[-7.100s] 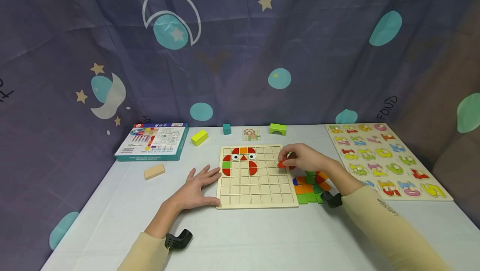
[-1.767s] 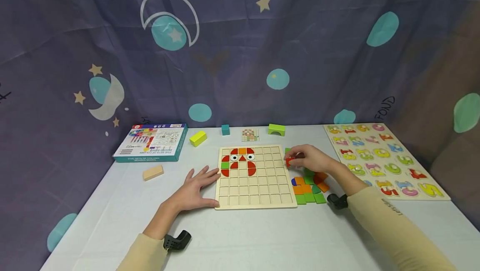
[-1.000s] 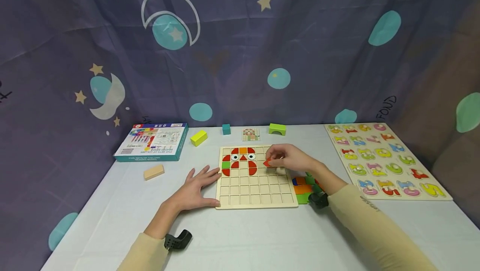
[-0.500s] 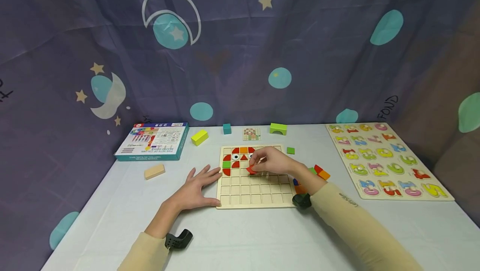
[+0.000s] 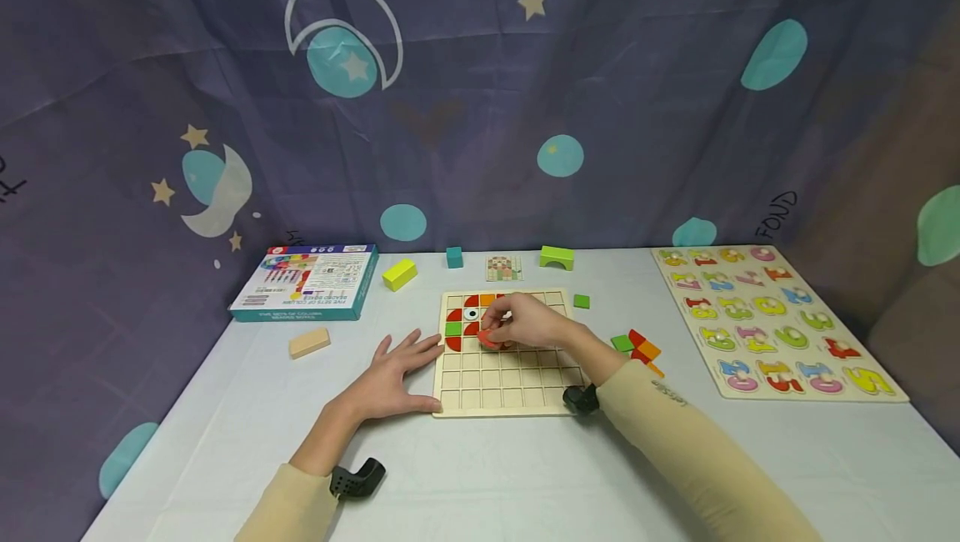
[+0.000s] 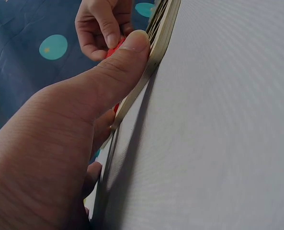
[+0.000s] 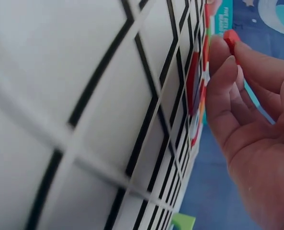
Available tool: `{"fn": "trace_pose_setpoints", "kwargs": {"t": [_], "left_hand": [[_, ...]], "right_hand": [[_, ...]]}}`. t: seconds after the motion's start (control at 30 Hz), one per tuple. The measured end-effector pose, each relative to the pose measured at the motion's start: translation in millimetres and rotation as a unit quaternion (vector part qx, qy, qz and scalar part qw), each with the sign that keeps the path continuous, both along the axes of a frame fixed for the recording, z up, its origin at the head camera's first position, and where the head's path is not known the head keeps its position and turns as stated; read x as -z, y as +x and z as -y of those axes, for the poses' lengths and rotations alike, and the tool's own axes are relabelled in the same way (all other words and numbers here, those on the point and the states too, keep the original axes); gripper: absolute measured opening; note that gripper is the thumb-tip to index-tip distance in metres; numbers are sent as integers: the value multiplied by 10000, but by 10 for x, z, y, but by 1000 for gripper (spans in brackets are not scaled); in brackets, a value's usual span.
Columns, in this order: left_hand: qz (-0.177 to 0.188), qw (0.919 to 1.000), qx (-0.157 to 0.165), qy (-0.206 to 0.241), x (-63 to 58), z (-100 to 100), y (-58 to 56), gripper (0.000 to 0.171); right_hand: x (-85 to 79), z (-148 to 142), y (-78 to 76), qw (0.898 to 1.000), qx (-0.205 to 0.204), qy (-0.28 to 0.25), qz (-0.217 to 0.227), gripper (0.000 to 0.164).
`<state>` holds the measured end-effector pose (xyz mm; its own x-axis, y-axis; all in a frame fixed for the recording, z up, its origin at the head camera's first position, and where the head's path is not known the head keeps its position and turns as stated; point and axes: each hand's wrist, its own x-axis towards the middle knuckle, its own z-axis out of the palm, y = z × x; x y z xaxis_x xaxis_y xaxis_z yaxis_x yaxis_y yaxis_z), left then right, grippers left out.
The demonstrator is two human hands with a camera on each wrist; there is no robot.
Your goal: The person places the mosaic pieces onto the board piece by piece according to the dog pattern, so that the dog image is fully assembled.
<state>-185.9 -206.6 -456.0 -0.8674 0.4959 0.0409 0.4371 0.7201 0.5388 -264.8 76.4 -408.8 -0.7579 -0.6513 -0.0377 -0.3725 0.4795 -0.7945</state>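
Observation:
My right hand (image 5: pixel 528 321) pinches a small red tile (image 5: pixel 489 340) between thumb and fingertips, over the upper middle of the wooden grid board (image 5: pixel 495 400). In the right wrist view the red tile (image 7: pixel 231 39) stands clear of the board's surface. Red, orange and green tiles and an eye tile (image 5: pixel 471 314) fill cells at the board's upper left; my right hand hides some of them. With fingers spread, my left hand (image 5: pixel 386 379) lies at the board's left side. Its thumb (image 6: pixel 127 50) touches the near left corner and other fingertips rest by the left edge.
Loose red, orange and green tiles (image 5: pixel 622 343) lie right of the board, partly behind my right forearm. A green tile (image 5: pixel 581 301) and a pattern card (image 5: pixel 503 268) lie farther back. Blocks, a flat box (image 5: pixel 306 283) and a number puzzle board (image 5: pixel 772 325) surround the work area.
Since the oldest frame, a red tile has appeared under the left eye tile. My right hand has picked another red tile and carried it left over the board. My left hand stays put.

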Motion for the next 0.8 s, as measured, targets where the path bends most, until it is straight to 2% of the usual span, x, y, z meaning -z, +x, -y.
{"fn": "trace_pose_setpoints", "kwargs": {"t": [0.2, 0.4, 0.63, 0.8], "left_hand": [[24, 10000, 39, 19, -9, 4, 0, 93], [-8, 10000, 55, 63, -6, 3, -1, 93], [-60, 9999, 106, 114, 11, 7, -11, 92], [-39, 9999, 117, 114, 9, 20, -11, 92]], "right_hand": [[10, 124, -19, 9995, 45, 300, -126, 6], [-6, 229, -12, 9986, -80, 471, -213, 6], [38, 275, -33, 9925, -228, 868, -832, 4], [39, 268, -46, 9930, -148, 907, -735, 5]]}}
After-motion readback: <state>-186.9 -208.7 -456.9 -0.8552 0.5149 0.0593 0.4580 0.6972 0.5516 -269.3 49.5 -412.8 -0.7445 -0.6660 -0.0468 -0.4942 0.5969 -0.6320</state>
